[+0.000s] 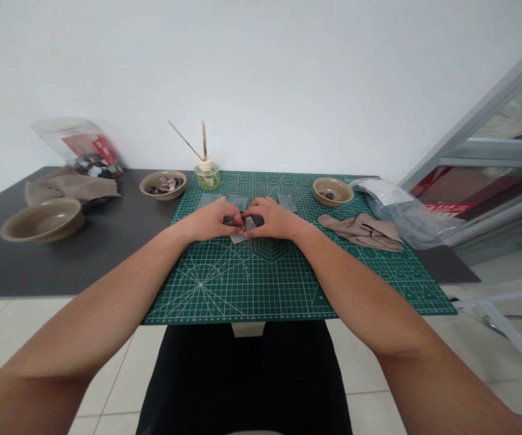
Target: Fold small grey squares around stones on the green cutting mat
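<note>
My left hand [213, 219] and my right hand [275, 219] meet over the middle of the green cutting mat [225, 278]. Their fingers curl inward, with thumbs and fingertips close together. Between them is a small translucent plastic piece [249, 226], pinched by both hands; it looks like a little clear bag, though the fingers cover much of it. Whether something small is inside, I cannot tell. Just beyond the hands, similar flat translucent pieces lie on the mat, including one at the right [287, 202] and one behind my left hand [238, 201].
A bowl of small brownish pieces [164, 185] and a reed bottle [207, 174] stand at back left. Another bowl [333, 191], a brown cloth [363, 232] and a clear bag [397, 208] sit right. Further left are a large bowl [43, 221], cloth [73, 186] and plastic jar [80, 145].
</note>
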A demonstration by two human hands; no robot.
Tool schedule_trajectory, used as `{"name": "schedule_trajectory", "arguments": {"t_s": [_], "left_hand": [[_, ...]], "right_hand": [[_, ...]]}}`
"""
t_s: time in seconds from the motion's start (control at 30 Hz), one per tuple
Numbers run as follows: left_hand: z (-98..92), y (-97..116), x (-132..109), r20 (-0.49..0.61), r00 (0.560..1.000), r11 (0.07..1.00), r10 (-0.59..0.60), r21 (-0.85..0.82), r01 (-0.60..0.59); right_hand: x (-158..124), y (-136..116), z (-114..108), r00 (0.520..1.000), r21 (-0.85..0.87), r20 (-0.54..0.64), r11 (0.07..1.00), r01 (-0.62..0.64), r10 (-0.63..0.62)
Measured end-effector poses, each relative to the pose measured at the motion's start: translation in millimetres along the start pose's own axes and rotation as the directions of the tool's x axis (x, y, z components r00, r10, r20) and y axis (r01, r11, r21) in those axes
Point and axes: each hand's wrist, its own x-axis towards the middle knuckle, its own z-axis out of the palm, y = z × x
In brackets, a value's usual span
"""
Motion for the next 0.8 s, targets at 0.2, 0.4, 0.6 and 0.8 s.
{"name": "schedule_trajectory", "arguments": {"t_s": [0.2, 0.4, 0.6, 0.8], "left_hand": [[2.6, -1.5, 3.3, -0.047, 0.999, 0.999, -0.015, 0.045, 0.017], [1.7, -5.0, 3.1, -0.059, 0.997, 0.998, 0.053, 0.042, -0.051], [-0.2, -7.9, 2.0, -0.043, 0.997, 0.997, 0.067, 0.031, -0.065], [0.8, -11.5, 3.3, -0.060, 0.997, 0.997, 0.052, 0.067, -0.048]], "right_hand": [[-0.2, 0.2, -0.4, 1.000, 0.010, 0.009, 1.000, -0.006, 0.006], [-0.5, 2.8, 0.1, 1.000, 0.015, 0.013, 1.000, -0.001, 0.001], [-0.5, 3.2, -0.3, 1.000, 0.006, 0.020, 1.000, -0.001, 0.001], [-0.4, 1.3, -1.9, 1.000, 0.023, 0.024, 1.000, -0.007, 0.006]]}}
